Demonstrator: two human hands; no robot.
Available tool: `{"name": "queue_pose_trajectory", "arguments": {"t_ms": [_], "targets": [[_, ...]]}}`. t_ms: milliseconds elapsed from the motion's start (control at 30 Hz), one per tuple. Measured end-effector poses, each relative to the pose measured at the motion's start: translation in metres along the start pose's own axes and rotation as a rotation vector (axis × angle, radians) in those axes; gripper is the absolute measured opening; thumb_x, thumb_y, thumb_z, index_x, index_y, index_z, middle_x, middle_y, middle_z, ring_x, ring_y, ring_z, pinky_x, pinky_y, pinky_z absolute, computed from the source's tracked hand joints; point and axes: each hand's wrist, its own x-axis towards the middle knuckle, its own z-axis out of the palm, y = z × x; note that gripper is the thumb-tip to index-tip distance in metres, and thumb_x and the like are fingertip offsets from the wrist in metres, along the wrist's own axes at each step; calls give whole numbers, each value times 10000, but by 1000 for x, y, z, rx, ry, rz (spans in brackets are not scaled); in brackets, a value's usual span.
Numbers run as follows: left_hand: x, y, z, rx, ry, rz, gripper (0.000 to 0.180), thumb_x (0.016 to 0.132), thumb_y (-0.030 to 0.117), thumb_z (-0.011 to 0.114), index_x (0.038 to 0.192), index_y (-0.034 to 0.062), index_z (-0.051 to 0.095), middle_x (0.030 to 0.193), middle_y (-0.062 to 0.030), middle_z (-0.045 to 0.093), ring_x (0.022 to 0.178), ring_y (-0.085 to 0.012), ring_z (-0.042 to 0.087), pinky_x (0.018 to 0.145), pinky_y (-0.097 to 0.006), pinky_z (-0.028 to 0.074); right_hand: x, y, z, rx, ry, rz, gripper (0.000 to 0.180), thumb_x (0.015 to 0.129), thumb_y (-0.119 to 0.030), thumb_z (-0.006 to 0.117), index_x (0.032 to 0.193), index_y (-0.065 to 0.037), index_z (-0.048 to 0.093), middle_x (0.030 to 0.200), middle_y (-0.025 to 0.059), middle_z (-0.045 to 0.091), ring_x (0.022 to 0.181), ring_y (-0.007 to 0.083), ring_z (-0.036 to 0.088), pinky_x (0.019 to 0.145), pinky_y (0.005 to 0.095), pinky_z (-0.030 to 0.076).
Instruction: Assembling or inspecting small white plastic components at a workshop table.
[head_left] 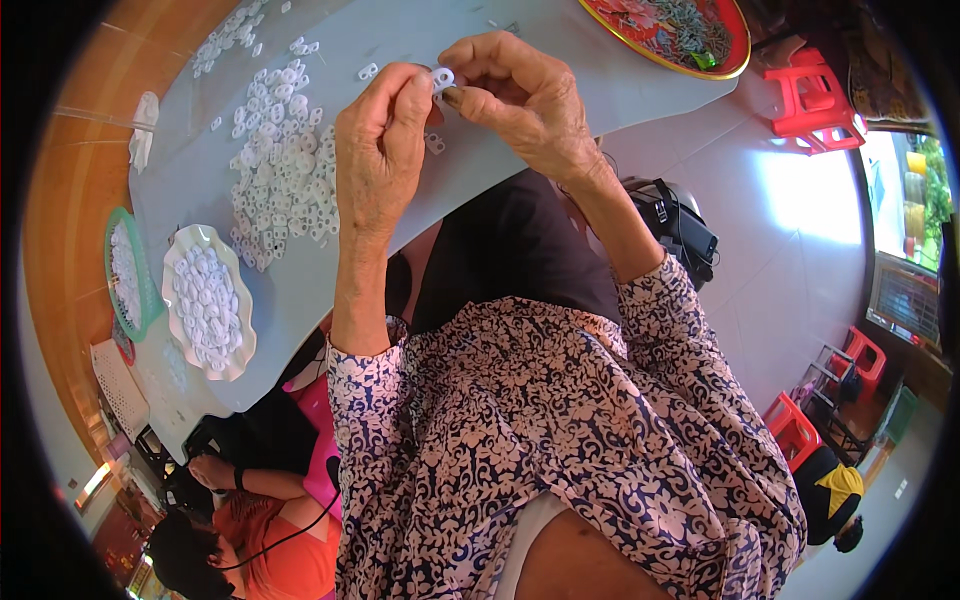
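Between my hands, above the grey table (420,205), is a small white plastic piece (442,77) with holes in it. My left hand (382,135) pinches it between thumb and curled fingers. My right hand (525,100) meets it from the other side, thumb and forefinger bent close around it; its grip is partly hidden. Just below my hands lies another white piece (435,143), and a further one (368,71) rests beyond my left hand. To the left of my left wrist spreads a loose heap of similar white pieces (285,175).
At the left, a scalloped white dish (242,352) and a green basket (150,285) hold white pieces. A red tray (738,30) with slim grey metal pieces stands far right. A person in orange (290,545) sits lower left. Red stools (815,100) stand on the floor at right.
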Motion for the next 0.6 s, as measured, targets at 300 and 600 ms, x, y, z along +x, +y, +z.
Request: {"name": "queue_pose_trajectory", "arguments": {"t_ms": [300,600], "targets": [[-4,5,8,-130,125,-115,295,931,265,534,888,-20,598,651,72,412,578,-36,309,496,-211,249,-1,-3,1,-29,47,-1,244,821,0,620,1057,22,564,879,55,623,808,96,612,747,231,510],[-2,1,7,67,39,-8,283,965,262,459,857,19,556,570,-31,465,484,-98,430,450,-262,366,-1,2,-1,-77,37,-21,246,822,-6,622,1061,15,569,878,50,627,819,90,611,747,231,509]]}}
